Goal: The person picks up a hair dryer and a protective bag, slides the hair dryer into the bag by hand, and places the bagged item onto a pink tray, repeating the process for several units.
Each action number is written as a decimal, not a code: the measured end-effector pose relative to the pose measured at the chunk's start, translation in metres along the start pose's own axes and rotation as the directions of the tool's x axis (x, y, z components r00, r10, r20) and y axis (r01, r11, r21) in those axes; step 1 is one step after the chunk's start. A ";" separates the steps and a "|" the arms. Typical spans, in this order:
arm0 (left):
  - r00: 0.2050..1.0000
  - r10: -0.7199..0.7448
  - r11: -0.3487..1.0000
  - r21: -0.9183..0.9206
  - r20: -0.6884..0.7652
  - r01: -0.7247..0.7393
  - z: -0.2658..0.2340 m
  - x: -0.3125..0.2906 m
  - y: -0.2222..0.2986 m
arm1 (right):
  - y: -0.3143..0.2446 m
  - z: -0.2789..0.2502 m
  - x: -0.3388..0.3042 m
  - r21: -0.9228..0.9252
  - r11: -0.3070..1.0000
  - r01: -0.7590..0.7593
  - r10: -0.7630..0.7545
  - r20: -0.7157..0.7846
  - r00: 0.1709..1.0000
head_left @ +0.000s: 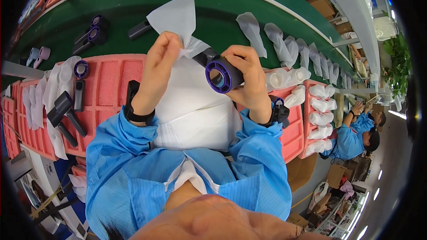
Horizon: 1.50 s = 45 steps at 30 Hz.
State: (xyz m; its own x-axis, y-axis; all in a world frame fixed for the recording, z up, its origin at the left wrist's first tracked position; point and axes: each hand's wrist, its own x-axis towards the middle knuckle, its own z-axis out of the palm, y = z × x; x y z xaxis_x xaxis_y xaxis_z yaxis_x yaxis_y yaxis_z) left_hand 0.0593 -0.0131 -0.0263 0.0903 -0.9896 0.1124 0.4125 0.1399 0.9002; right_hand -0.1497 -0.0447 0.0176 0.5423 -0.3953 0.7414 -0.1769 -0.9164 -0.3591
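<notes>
My right hand (248, 73) grips a dark hair dryer (232, 74) with a purple ring round its round end. The dryer's handle points left, its end at the mouth of a translucent white bag (177, 15). With closed fingers, my left hand (161, 60) pinches that bag near its opening; the rest of it stands up above the hand. Below both hands lies a pile of flat white bags (195, 111) in front of my body. Whether the handle is inside the bag I cannot tell.
Pink trays (104, 126) stand left and right of the bag pile, the right-hand tray (307, 120) holding several wrapped pieces. More dark dryers (97, 34) lie on the green table (213, 0). Wrapped pieces (284, 46) line the far right. Another person (353, 135) works there.
</notes>
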 end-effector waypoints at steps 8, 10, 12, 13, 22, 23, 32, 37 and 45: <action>0.965 0.218 0.922 0.356 -0.145 -0.155 0.008 0.002 0.004 | 0.005 0.012 0.000 -0.028 1.000 0.012 -0.014 -0.048 0.999; 0.977 0.165 0.959 0.255 -0.137 -0.126 0.016 -0.005 0.005 | 0.002 0.020 0.003 -0.021 1.000 0.015 -0.016 -0.051 0.999; 0.983 0.136 0.974 0.201 -0.127 -0.109 0.020 -0.009 0.009 | -0.001 0.024 0.004 -0.015 1.000 0.023 -0.024 -0.060 0.998; 0.983 0.148 0.976 0.177 -0.104 -0.129 0.020 -0.010 0.010 | -0.003 0.024 0.003 -0.017 1.000 0.021 -0.022 -0.060 0.998; 0.989 0.137 0.990 0.028 -0.058 -0.135 0.030 -0.016 -0.004 | 0.002 0.017 -0.005 0.018 0.999 0.035 -0.029 -0.286 0.958; 0.987 0.142 0.990 0.028 -0.074 -0.140 0.032 -0.017 -0.005 | 0.003 0.017 -0.006 0.078 0.997 -0.011 0.038 -0.355 0.934; 0.887 0.443 0.779 0.435 0.127 -0.451 0.036 -0.038 0.011 | 0.012 0.039 -0.007 0.001 1.000 -0.021 0.021 -0.160 0.987; 0.758 0.559 0.409 0.683 0.337 -0.605 0.050 -0.046 0.002 | 0.016 0.031 -0.012 -0.100 0.995 -0.009 -0.009 -0.185 0.983; 0.849 0.451 0.517 0.696 0.274 -0.499 0.046 -0.026 0.004 | 0.010 0.043 -0.015 -0.097 0.952 -0.290 0.248 -0.312 0.917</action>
State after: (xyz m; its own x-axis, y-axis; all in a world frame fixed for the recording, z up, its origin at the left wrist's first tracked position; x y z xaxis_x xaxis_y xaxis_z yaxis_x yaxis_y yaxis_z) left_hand 0.0172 0.0113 -0.0060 0.0143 -0.7870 0.6168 -0.4625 0.5417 0.7019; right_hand -0.1246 -0.0456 -0.0212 0.1977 -0.6095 0.7678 -0.4051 -0.7640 -0.5022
